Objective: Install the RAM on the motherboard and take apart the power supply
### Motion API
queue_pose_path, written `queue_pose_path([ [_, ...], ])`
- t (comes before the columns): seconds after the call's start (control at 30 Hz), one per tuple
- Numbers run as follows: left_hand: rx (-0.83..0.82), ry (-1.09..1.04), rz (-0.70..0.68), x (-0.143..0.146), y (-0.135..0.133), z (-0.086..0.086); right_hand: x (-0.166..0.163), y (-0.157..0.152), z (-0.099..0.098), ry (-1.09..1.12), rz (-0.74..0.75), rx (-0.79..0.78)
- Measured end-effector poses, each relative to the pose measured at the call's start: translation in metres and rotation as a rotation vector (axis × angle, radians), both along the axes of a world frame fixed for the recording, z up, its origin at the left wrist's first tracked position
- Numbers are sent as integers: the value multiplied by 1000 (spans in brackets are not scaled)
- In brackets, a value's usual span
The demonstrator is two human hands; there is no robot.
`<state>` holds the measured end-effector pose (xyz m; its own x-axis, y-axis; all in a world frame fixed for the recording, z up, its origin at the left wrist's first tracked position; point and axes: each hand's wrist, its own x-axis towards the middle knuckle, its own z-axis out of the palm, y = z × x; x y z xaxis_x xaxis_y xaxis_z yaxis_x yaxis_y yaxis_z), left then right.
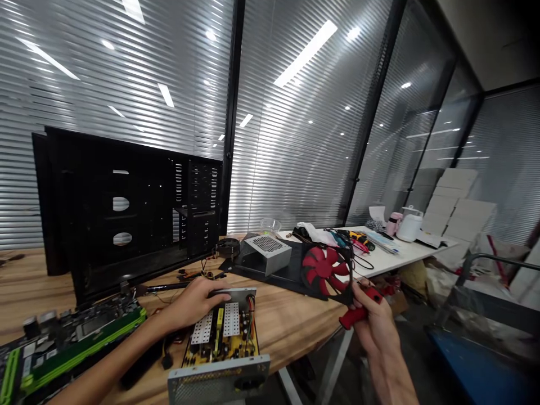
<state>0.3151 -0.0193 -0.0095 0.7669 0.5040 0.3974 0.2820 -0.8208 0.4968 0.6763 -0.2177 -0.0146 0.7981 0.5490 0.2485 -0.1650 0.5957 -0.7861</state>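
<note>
My left hand [196,304] grips the far metal edge of an opened computer power supply [221,332], its circuit board, perforated heat sinks and coloured wires exposed. The power supply rests near the front edge of the wooden table. Out to the right, my right hand [371,309] is closed around the frame corner of a cooling fan [325,270] with red blades and a black frame, held up above the table edge. In the same hand are red-handled pliers [353,318]; their working end is hidden.
A black computer case [126,197] stands at the back left, behind a motherboard [80,343]. A grey perforated metal cover [268,253] lies on a black panel [293,275]. Tools crowd a white table [388,259]; a blue cart [476,360] stands on the right.
</note>
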Motion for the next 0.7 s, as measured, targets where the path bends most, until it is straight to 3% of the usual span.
queue_pose_path([
  [0.13,25,-1,-23,0,-1,0,-10,7,1,-102,-244,-62],
  [0.27,16,14,-5,1,-2,1,-16,14,-4,-463,-509,-252],
  [0.53,14,6,-13,1,-2,1,-40,19,-5,-742,-506,-272],
  [0.7,-8,13,-20,1,-5,4,-42,31,-25,-1206,-595,-404],
])
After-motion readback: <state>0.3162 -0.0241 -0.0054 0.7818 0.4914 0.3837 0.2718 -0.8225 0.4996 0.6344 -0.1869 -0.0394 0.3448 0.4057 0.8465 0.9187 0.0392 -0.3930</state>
